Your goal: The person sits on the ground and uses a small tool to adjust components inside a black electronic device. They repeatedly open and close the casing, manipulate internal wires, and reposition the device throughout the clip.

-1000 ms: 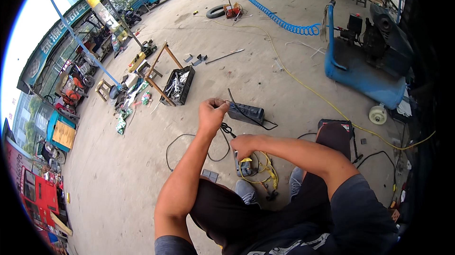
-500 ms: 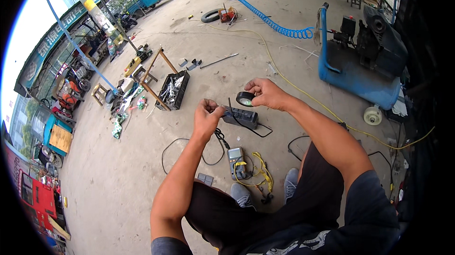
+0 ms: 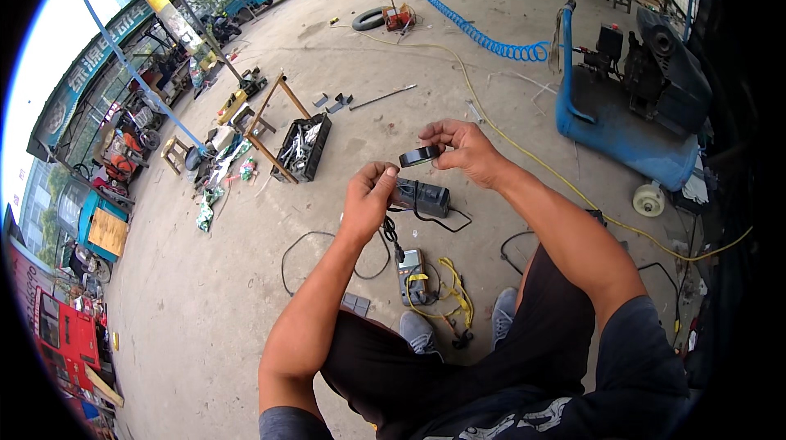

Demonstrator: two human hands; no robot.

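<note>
My right hand (image 3: 465,153) grips a roll of black tape (image 3: 418,157), holding it by its right side between thumb and fingers. To the left and slightly lower, my left hand (image 3: 370,194) is closed, its thumb pressed to the fingers; what they pinch is hidden. Just beyond it, below the roll, is a dark box-shaped charger (image 3: 427,198) with a thin black cable looped across it. A multimeter (image 3: 413,276) lies on the ground nearer my feet, with yellow leads (image 3: 458,288) tangled beside it.
A black crate of tools (image 3: 301,148) stands ahead to the left, by a wooden frame. On the right is a blue air compressor (image 3: 626,129); a yellow hose (image 3: 565,194) crosses the concrete nearby. Farther off lie a coiled blue hose (image 3: 483,39) and a tyre (image 3: 368,18).
The tape roll has tipped from face-on to nearly edge-on and moved closer to my left hand. My left hand has turned, bringing its thumb to the front. The view has shifted slightly.
</note>
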